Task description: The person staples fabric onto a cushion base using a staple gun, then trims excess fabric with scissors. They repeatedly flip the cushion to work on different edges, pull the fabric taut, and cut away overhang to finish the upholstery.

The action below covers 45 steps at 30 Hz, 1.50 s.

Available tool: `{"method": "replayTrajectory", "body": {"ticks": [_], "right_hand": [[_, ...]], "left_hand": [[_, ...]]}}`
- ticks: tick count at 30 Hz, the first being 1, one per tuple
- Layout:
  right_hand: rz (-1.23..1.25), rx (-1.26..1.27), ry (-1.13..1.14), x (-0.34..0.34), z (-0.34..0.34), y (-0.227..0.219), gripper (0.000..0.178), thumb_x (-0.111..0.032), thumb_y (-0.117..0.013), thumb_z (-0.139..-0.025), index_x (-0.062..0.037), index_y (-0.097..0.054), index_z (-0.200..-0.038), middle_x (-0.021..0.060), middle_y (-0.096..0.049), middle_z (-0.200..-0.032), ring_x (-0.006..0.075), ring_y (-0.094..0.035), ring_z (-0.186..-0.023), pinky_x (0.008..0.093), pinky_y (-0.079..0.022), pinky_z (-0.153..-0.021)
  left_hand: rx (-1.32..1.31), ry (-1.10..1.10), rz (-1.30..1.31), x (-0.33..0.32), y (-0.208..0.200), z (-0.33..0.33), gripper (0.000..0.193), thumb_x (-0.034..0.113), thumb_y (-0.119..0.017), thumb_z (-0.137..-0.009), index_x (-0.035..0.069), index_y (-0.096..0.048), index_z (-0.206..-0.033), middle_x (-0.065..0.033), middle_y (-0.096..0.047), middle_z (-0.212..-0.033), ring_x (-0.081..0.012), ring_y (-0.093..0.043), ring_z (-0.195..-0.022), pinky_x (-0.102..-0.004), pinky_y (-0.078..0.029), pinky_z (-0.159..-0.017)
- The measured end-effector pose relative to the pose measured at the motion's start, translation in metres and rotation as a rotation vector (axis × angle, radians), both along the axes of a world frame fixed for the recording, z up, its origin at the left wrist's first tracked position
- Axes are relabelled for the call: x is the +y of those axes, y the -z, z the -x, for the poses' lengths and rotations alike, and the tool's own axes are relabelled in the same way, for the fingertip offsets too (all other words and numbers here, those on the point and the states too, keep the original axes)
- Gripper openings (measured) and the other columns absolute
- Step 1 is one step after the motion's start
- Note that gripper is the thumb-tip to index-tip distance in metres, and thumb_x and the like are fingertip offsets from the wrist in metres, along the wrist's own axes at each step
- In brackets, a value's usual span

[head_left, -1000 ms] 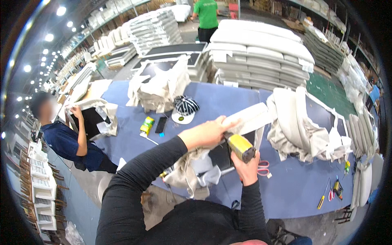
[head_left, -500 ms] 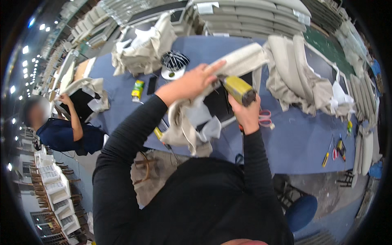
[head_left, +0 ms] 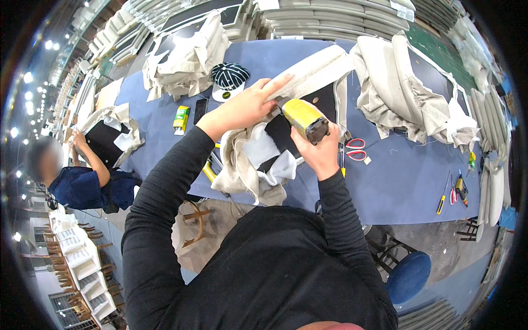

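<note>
On the table in front of me lies an upholstered chair part with a black backing (head_left: 279, 132). Its loose beige fabric (head_left: 316, 71) is folded over the far edge and bunched at the near left. My left hand (head_left: 242, 113) grips that far fold, its index finger stretched along the cloth. In my right hand (head_left: 319, 147) is a yellow and black staple gun (head_left: 302, 118), held by the handle. The gun's nose is at the fold, close beside my left fingers; whether it touches the cloth I cannot tell. White lining (head_left: 283, 168) pokes out at the near side.
Red-handled scissors (head_left: 356, 149) lie right of the part. A striped cap (head_left: 231, 77), phone (head_left: 201, 110) and green-yellow box (head_left: 181, 120) sit to the left. Fabric-covered parts (head_left: 390, 88) pile at right, near a screwdriver (head_left: 441, 203). A co-worker (head_left: 82, 184) handles another part at left.
The staple gun in my right hand has shifted left along the fabric fold, nearer my left fingers. My left hand has slid slightly left. The whole view has tilted a little.
</note>
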State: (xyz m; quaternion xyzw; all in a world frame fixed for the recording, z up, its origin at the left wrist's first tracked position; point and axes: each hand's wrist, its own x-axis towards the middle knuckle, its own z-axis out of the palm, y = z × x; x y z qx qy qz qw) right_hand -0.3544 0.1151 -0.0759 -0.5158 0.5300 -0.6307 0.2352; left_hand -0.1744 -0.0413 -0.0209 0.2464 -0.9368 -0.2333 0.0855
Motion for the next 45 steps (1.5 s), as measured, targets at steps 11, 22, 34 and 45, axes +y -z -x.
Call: {"method": "replayTrajectory", "body": {"ticks": [11, 22, 34, 45], "right_hand": [[0.003, 0.069, -0.063, 0.001, -0.009, -0.007, 0.054, -0.008, -0.077, -0.079, 0.0039, -0.073, -0.131, 0.0215, -0.082, -0.108, 0.0286, -0.083, -0.103, 0.0369, -0.061, -0.095], [-0.552, -0.538, -0.176, 0.065, 0.071, 0.108, 0.037, -0.011, -0.083, -0.096, -0.0033, -0.074, -0.131, 0.0031, -0.074, -0.106, 0.0117, -0.069, -0.083, 0.0291, -0.056, -0.072], [-0.651, 0.44, 0.44, 0.145, 0.177, 0.319, 0.052, -0.01, -0.07, -0.089, -0.0064, -0.068, -0.14, 0.0207, -0.067, -0.136, 0.0375, -0.064, -0.123, 0.0529, -0.05, -0.108], [-0.849, -1.144, -0.688, 0.084, 0.022, 0.171, 0.08, -0.039, -0.057, -0.106, -0.0024, -0.032, -0.173, 0.0206, -0.048, -0.17, 0.0355, -0.047, -0.158, 0.0499, -0.035, -0.132]], "left_hand": [[-0.026, 0.04, 0.031, -0.004, 0.0, 0.002, 0.109, -0.009, -0.067, -0.091, 0.034, -0.019, -0.179, -0.0295, -0.05, -0.155, -0.0514, -0.067, -0.127, -0.052, -0.06, -0.103], [0.18, -0.101, -0.095, 0.042, 0.022, -0.079, 0.106, 0.025, -0.087, -0.088, -0.001, -0.029, -0.173, -0.0275, -0.04, -0.174, -0.0405, -0.048, -0.157, -0.046, -0.037, -0.131], [0.283, -0.612, -0.226, 0.212, 0.027, -0.24, 0.071, 0.004, -0.085, -0.087, 0.01, -0.059, -0.154, -0.0153, -0.068, -0.149, -0.0397, -0.064, -0.139, -0.0493, -0.05, -0.116], [0.128, -0.964, 0.029, 0.189, 0.016, -0.279, 0.031, 0.017, -0.072, -0.094, 0.013, -0.076, -0.124, -0.0127, -0.082, -0.118, -0.035, -0.079, -0.106, -0.0433, -0.062, -0.092]]}}
